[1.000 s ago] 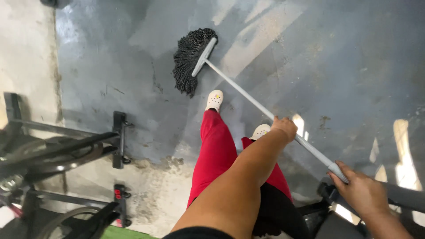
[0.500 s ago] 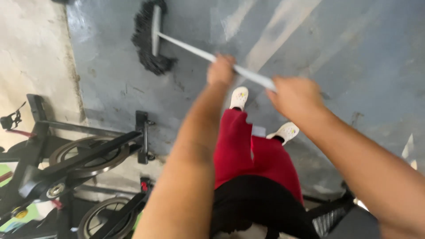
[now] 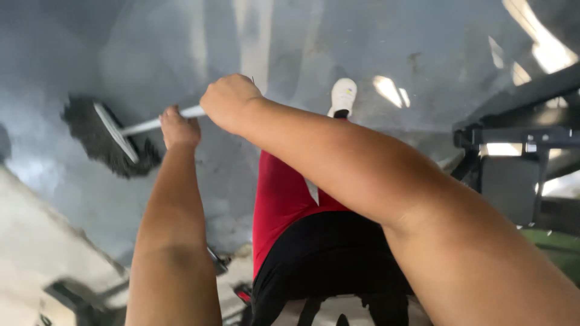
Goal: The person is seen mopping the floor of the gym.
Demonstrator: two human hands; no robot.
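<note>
From the head view, I am gripping the mop handle [image 3: 145, 125] with both fists: my left hand [image 3: 179, 128] is closing lower down to steer, my right hand [image 3: 228, 99] higher up to push. The dark mop head [image 3: 106, 143] is lying flat on the wet grey floor [image 3: 290, 54], far to my left. Half a second ago it was ahead of me; now I am sweeping it leftward.

Mop head [image 3: 112, 140] lies on floor [image 3: 374, 42] at 10 o'clock from the person. Handle [image 3: 158, 122] runs from it toward 3 o'clock, left hand [image 3: 179, 128] nearer the head, right hand [image 3: 228, 101] just behind it. Shoe [image 3: 343, 96] at 12 o'clock. Metal frame [image 3: 519, 136] at 3 o'clock.
</note>
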